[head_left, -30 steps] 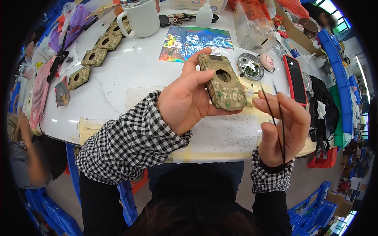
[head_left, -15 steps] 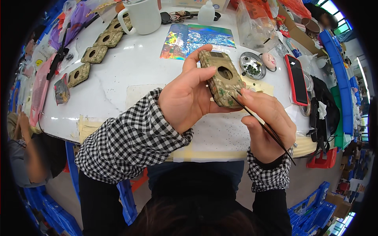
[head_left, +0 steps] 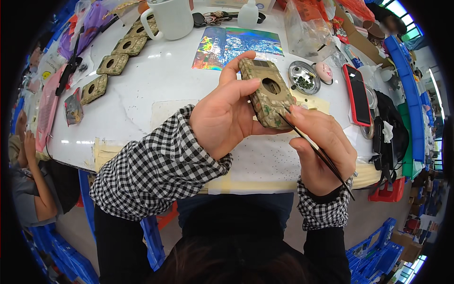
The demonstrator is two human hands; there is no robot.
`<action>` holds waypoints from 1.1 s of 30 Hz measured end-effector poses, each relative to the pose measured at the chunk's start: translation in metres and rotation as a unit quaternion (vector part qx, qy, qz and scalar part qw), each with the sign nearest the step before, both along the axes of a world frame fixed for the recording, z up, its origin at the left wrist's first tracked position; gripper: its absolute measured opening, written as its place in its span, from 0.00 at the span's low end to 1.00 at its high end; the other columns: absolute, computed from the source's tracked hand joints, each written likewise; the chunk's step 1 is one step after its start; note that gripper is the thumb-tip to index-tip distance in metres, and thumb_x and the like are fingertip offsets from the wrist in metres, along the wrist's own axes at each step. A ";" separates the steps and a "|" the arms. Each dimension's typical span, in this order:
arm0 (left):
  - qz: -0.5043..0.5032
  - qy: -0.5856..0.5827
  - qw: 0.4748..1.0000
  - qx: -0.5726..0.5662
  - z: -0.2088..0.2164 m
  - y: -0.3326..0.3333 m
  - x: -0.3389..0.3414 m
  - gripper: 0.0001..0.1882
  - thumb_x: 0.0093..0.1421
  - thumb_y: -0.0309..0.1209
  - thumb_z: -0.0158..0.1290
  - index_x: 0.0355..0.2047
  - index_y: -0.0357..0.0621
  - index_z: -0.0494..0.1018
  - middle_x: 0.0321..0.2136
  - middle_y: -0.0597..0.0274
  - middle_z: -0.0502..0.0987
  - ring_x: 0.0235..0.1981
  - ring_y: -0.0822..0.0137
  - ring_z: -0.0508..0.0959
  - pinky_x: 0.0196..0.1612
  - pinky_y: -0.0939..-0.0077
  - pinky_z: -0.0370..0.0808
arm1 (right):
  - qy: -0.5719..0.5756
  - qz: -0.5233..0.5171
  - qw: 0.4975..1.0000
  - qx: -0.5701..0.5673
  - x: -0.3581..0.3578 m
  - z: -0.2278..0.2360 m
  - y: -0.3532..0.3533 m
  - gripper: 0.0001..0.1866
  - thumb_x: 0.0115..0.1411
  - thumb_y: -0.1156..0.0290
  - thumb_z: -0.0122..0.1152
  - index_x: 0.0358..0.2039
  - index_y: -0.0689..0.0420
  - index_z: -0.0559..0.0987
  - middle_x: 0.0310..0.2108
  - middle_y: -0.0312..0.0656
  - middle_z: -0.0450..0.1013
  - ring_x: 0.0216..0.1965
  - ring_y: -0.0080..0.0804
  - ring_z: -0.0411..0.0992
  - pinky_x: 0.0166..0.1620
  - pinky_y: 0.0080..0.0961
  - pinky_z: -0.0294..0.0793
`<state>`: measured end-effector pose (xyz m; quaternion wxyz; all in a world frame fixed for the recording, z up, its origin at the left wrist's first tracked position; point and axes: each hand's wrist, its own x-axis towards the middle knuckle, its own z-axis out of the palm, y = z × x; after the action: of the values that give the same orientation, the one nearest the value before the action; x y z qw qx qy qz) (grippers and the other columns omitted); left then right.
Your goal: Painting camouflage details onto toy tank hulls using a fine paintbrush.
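A camouflage-painted model tank hull (head_left: 280,105) with a round opening in its top lies tilted in my left hand (head_left: 217,113). The thumb presses its upper edge and the fingers support it from beneath. Pinched in my right hand (head_left: 326,137) is a pair of thin dark tweezers (head_left: 339,176). Their tips meet the near end of the hull's top; whether they hold a small part there is too fine to tell. A round clear dish (head_left: 293,71) with small dark green pieces sits just beyond my right hand.
Several similar hulls (head_left: 93,90) line the table's left side, near a white mug (head_left: 174,21). A holographic sheet (head_left: 250,42) and a white squeeze bottle (head_left: 248,15) lie beyond my hands. A red-cased phone (head_left: 358,97) lies at right. Another person's arm (head_left: 42,189) shows at far left.
The hull has turned slightly in my left hand, and the tweezer tips stay against it. At far left the other person's arms have shifted.
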<state>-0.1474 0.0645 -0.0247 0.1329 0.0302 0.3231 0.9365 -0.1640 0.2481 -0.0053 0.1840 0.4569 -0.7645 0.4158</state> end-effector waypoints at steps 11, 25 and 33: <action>0.003 0.002 1.000 0.001 0.000 0.001 0.000 0.24 0.65 0.36 0.32 0.60 0.58 0.43 0.56 0.49 0.59 0.58 0.44 0.62 0.53 0.47 0.67 | 0.005 -0.001 1.000 0.002 -0.001 0.000 0.000 0.18 0.45 0.78 0.67 0.40 0.62 0.77 0.36 0.46 0.75 0.40 0.40 0.74 0.43 0.30 0.74; 0.002 0.006 1.000 0.008 -0.002 0.000 -0.001 0.24 0.65 0.35 0.32 0.60 0.58 0.43 0.56 0.48 0.59 0.57 0.43 0.62 0.52 0.47 0.69 | 0.000 -0.002 1.000 -0.006 0.000 -0.002 0.001 0.18 0.45 0.78 0.67 0.40 0.63 0.77 0.36 0.46 0.75 0.40 0.40 0.74 0.44 0.30 0.73; 0.000 0.004 1.000 0.008 0.000 0.000 0.000 0.23 0.65 0.35 0.32 0.60 0.58 0.43 0.56 0.48 0.59 0.57 0.43 0.62 0.52 0.48 0.69 | 0.003 -0.003 1.000 -0.004 0.000 -0.001 0.001 0.18 0.46 0.78 0.67 0.40 0.62 0.77 0.36 0.46 0.75 0.40 0.40 0.74 0.44 0.30 0.74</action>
<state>-0.1479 0.0647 -0.0252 0.1314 0.0354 0.3163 0.9388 -0.1639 0.2487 -0.0061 0.1891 0.4547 -0.7641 0.4168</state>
